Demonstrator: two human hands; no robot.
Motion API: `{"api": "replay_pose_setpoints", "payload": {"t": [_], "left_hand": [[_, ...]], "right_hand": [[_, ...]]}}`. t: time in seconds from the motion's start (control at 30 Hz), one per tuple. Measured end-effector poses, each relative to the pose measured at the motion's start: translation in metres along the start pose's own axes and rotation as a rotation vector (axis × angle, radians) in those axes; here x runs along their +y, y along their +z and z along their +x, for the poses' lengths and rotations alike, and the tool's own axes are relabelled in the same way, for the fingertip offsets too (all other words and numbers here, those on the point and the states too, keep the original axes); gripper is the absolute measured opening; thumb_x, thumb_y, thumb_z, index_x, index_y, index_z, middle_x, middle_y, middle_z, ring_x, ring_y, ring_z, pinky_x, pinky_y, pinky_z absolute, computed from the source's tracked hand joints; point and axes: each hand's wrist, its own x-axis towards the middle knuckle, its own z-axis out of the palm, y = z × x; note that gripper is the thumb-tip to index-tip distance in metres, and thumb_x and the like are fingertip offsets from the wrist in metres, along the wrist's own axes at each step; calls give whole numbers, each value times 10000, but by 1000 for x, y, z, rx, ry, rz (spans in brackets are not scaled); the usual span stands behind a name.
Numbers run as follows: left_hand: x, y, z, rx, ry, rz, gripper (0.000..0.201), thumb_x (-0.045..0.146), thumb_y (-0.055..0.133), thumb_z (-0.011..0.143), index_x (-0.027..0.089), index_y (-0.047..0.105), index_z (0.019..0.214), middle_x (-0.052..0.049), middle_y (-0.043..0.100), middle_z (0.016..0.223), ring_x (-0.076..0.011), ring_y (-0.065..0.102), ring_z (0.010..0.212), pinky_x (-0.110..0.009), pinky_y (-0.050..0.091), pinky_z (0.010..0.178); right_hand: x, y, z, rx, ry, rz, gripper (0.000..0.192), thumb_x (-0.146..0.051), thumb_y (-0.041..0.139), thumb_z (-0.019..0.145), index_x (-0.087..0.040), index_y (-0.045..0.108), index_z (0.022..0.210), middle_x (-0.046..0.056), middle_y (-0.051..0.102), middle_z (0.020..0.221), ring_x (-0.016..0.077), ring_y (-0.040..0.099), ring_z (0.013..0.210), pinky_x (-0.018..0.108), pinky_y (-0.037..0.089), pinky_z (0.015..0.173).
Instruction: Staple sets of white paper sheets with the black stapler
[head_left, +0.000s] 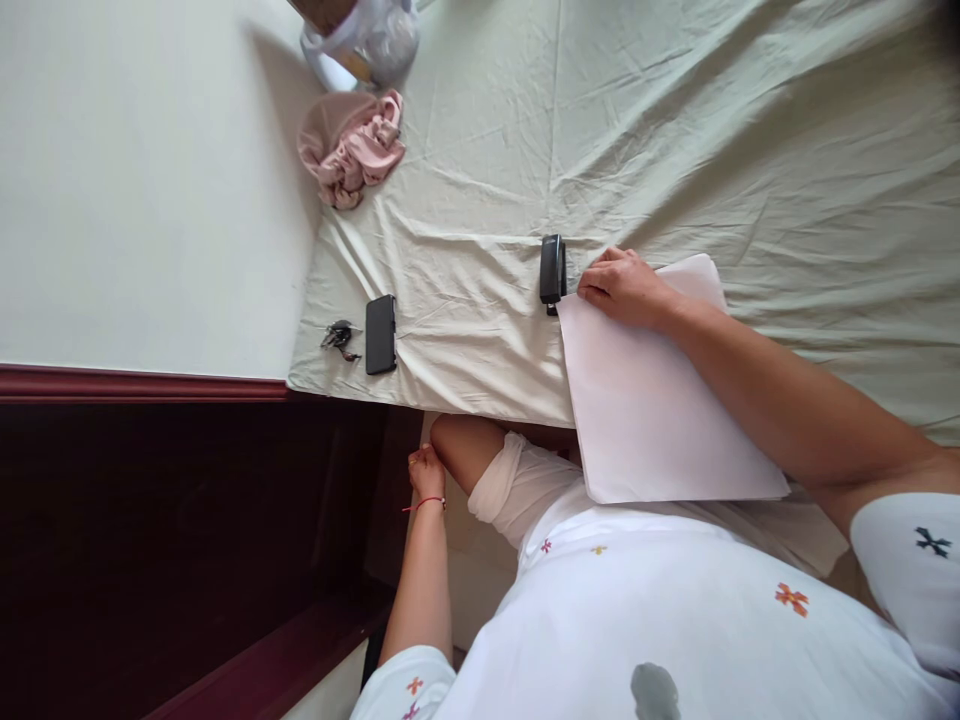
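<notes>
White paper stack (660, 400) lay under flat right hand (622, 288), nothing gripped, beside black stapler (553, 268); left hand (426, 473) hung by knee, grip unclear.

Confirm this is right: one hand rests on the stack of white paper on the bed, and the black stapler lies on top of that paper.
Not quite. The head view shows the stapler lying on the sheet beside the paper, at its corner, not on top. The hand does rest on the paper.

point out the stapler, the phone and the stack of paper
stapler (553, 268), head view, middle of its black body
phone (380, 334), head view, centre of its dark face
stack of paper (652, 420), head view, bare middle of the top sheet
</notes>
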Motion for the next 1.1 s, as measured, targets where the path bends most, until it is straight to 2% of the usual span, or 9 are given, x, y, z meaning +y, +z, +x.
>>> {"api": "replay_pose_setpoints", "payload": {"t": [0.27, 0.47, 0.53, 0.6, 0.7, 0.77, 0.83, 1.0, 1.1], "left_hand": [[25, -17, -26, -65, -102, 35, 438, 305, 393, 1020, 117, 787, 984, -225, 739, 1189, -373, 713, 1237, -504, 515, 1134], [54, -44, -53, -272, -4, 93, 329, 288, 612, 895, 199, 659, 582, -92, 627, 721, -311, 700, 843, -444, 519, 905], [72, -56, -63, -387, 63, 60, 402, 353, 651, 909, 215, 615, 533, -41, 581, 641, -232, 639, 728, -372, 492, 814], [98, -67, -75, -459, 275, -63, 517, 452, 665, 940, 223, 490, 511, -1, 478, 609, -169, 515, 653, -324, 446, 723], [145, -74, -92, -350, 565, -403, 462, 549, 602, 1013, 227, 573, 683, 0, 526, 719, -163, 532, 728, -313, 469, 737], [179, -69, -97, -304, 634, -572, 376, 538, 618, 1025, 225, 627, 817, -26, 616, 894, -167, 628, 880, -320, 529, 856], [209, -57, -98, -351, 642, -699, 349, 531, 684, 995, 218, 611, 860, -30, 626, 975, -144, 657, 884, -296, 549, 824], [263, -14, -94, -384, 617, -826, 552, 640, 729, 934, 211, 463, 709, 13, 571, 771, -101, 587, 722, -258, 502, 723], [281, 3, -97, -429, 560, -854, 572, 746, 656, 926, 209, 550, 764, -6, 614, 813, -101, 580, 683, -256, 506, 666]], "right_hand": [[3, 3, 1, 10, -1, 2, 377, -456, 463, 1050, -230, 665, 824, 154, 777, 988, 346, 555, 1106, 526, 363, 967], [5, 4, 2, 12, -4, -6, 379, -460, 475, 1047, -230, 691, 837, 150, 775, 988, 355, 567, 1117, 527, 364, 974], [6, 4, 2, 19, -10, 3, 381, -460, 479, 1048, -230, 694, 834, 152, 778, 997, 353, 564, 1115, 529, 362, 974], [7, 5, 2, 27, -16, 12, 382, -455, 477, 1049, -228, 693, 831, 155, 781, 1010, 351, 562, 1108, 533, 363, 971], [8, 5, 2, 31, -28, 10, 350, -426, 478, 1041, -227, 685, 840, 153, 787, 1006, 341, 568, 1089, 525, 372, 965], [7, 4, 2, 26, -32, 1, 316, -401, 488, 1029, -227, 685, 854, 151, 787, 994, 335, 576, 1080, 510, 380, 953], [6, 2, 2, 21, -40, -16, 299, -375, 486, 1015, -224, 686, 852, 147, 782, 969, 331, 586, 1070, 495, 390, 932], [2, -9, -7, 5, -97, -49, 300, -360, 488, 986, -241, 662, 773, 104, 748, 873, 314, 609, 1029, 468, 414, 908], [0, -15, -16, 80, -133, -24, 318, -390, 469, 1001, -252, 663, 790, 91, 739, 871, 300, 616, 994, 464, 440, 912]]}}
